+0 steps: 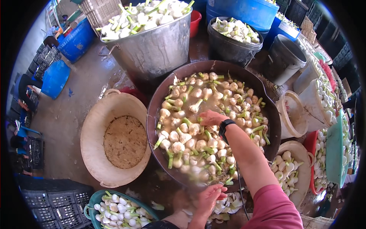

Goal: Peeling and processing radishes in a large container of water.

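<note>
A large round brown tub holds murky water full of garlic bulbs with short green stems. My right hand, with a black watch on its wrist, reaches in at the tub's middle among the floating bulbs. Its fingertips touch or lie beside a green stem; whether they grip it cannot be seen. Nearer to me, my left hand is at the tub's near rim, palm turned inward, fingers partly curled, with no bulb visible in it. White garlic peelings lie below it on the floor.
Left stands a beige tub with brown residue; below it, a green basket of bulbs and black crates. A tall metal bin and black bucket of garlic stand behind. Several filled containers line the right. People work far left.
</note>
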Action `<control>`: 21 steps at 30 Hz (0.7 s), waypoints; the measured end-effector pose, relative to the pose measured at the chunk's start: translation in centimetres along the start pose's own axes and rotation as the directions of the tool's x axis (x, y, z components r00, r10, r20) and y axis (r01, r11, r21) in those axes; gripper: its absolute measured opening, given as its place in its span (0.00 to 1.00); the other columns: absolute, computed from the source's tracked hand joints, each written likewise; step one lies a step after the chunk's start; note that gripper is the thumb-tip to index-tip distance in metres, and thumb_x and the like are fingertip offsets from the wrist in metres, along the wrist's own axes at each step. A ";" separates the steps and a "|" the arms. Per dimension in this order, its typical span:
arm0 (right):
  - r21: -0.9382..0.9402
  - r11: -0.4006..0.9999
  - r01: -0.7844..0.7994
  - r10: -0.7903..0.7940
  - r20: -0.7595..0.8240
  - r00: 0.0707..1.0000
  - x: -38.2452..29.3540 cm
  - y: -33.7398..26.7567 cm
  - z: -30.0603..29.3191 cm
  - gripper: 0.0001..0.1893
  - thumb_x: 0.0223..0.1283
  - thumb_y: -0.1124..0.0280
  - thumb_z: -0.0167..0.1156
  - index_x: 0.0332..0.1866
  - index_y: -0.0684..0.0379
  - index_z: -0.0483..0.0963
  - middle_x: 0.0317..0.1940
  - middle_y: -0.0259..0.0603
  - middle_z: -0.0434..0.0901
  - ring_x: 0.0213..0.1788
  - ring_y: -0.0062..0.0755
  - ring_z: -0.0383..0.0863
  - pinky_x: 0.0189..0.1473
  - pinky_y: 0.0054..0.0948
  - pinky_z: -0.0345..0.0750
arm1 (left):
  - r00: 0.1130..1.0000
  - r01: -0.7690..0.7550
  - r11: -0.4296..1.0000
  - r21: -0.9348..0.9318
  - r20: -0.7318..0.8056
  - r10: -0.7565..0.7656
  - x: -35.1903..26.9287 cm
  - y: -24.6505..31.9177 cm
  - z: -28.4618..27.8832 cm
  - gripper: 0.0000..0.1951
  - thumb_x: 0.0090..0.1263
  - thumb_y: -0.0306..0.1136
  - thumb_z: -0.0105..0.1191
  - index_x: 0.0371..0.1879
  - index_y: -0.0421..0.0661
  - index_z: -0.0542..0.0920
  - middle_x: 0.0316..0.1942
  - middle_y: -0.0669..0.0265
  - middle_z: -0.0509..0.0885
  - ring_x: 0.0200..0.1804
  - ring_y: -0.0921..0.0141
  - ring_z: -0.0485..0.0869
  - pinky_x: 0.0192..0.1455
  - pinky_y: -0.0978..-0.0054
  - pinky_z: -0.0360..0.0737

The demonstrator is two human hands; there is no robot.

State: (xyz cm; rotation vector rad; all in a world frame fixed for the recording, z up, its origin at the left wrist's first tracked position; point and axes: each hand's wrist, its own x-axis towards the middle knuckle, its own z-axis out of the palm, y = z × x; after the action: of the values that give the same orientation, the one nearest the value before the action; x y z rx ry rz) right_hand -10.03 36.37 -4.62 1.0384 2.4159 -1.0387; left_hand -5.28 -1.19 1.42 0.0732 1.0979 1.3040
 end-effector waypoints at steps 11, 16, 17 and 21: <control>0.277 0.955 0.107 0.015 -0.404 0.915 -12.4 -3.2 2.6 0.24 0.46 0.62 0.69 0.53 0.54 0.84 0.45 0.50 0.85 0.47 0.45 0.86 0.54 0.39 0.82 | 0.917 -0.307 0.952 -0.001 -0.268 0.295 -0.3 2.8 -0.8 0.18 0.78 0.30 0.54 0.63 0.37 0.76 0.56 0.58 0.84 0.52 0.67 0.85 0.54 0.70 0.84; 0.000 0.970 0.242 -0.219 -0.421 0.880 -25.4 -11.0 9.3 0.30 0.48 0.62 0.73 0.60 0.52 0.79 0.48 0.52 0.80 0.47 0.52 0.85 0.50 0.42 0.83 | 0.829 -0.268 0.925 0.269 -0.425 0.364 -2.2 6.4 2.2 0.24 0.75 0.21 0.53 0.70 0.37 0.69 0.59 0.59 0.82 0.58 0.68 0.82 0.62 0.70 0.81; 0.026 0.983 0.184 -0.157 -0.418 0.895 -27.1 -11.9 10.5 0.32 0.48 0.62 0.74 0.62 0.53 0.77 0.49 0.52 0.80 0.47 0.54 0.85 0.50 0.42 0.84 | 0.825 -0.278 0.927 0.254 -0.432 0.365 -2.4 5.9 2.1 0.25 0.74 0.20 0.53 0.70 0.37 0.68 0.60 0.59 0.82 0.58 0.68 0.82 0.63 0.69 0.81; 0.188 0.949 0.254 -0.120 -0.530 0.839 -31.4 -11.8 13.4 0.38 0.49 0.67 0.74 0.69 0.61 0.70 0.61 0.56 0.77 0.55 0.59 0.83 0.53 0.43 0.84 | 0.827 -0.368 0.927 -0.076 -0.482 0.289 -1.9 3.4 0.4 0.20 0.71 0.17 0.50 0.62 0.33 0.71 0.57 0.52 0.82 0.55 0.63 0.84 0.60 0.66 0.83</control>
State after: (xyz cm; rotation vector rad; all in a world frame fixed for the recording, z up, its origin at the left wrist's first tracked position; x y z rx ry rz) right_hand 3.00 5.45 8.61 1.3235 2.9185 -1.2965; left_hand -7.18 -1.37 4.80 -0.1936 1.4195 1.7830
